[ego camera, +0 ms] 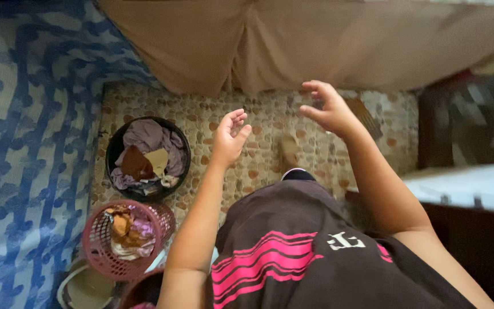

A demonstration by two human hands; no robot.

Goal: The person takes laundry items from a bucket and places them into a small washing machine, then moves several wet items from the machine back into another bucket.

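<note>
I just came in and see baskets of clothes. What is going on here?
A person stands on a pebble-patterned floor, both arms raised. The left hand and right hand are open and hold nothing. Beside the left arm sit a black basket and a pink basket, both filled with crumpled clothes. A tan cloth hangs just ahead of the hands.

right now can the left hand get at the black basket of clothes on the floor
Probably yes. The left hand is open and empty, raised just right of the black basket, with only bare pebble-pattern floor between them. The basket's top is open, clothes piled loosely; nothing blocks a downward reach.
</note>
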